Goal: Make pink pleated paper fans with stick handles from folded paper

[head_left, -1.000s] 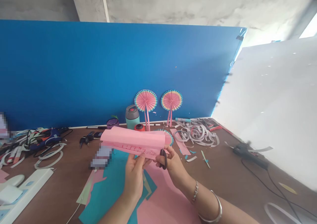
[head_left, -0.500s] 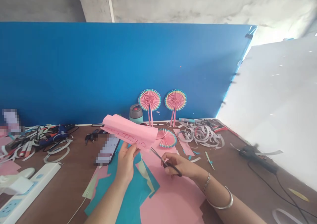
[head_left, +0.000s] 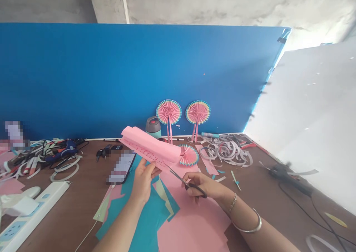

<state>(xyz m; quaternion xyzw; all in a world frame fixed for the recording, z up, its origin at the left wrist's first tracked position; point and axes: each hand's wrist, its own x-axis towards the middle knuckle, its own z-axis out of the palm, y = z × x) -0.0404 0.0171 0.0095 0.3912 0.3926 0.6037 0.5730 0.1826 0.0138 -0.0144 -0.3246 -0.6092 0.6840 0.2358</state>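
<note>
A curled sheet of pink paper (head_left: 155, 147), with red markings along its lower edge, is pinched in my left hand (head_left: 143, 181) above the desk. My right hand (head_left: 198, 187) grips black-handled scissors (head_left: 178, 176), whose blades reach the lower right edge of that sheet. Whether the blades are parted is hard to make out. Beneath my hands lie larger pink paper (head_left: 194, 222) and teal paper (head_left: 125, 220), with a pale green scrap (head_left: 164, 198) on top. Just behind the held sheet rests a pleated pink paper fan (head_left: 189, 155) with a teal rim.
Two round pleated fans (head_left: 168, 112) on pink handles lean against the blue partition (head_left: 111, 77), near a bottle (head_left: 153, 127). Curled white strips (head_left: 225, 150) pile at back right. A phone (head_left: 121, 167) and a power strip (head_left: 36, 215) lie left. A dark cable adapter (head_left: 290, 179) lies right.
The held pink sheet has shifted slightly right and turned a little, its right end now covering part of the lying fan. The scissor blades now overlap the sheet's lower edge.
</note>
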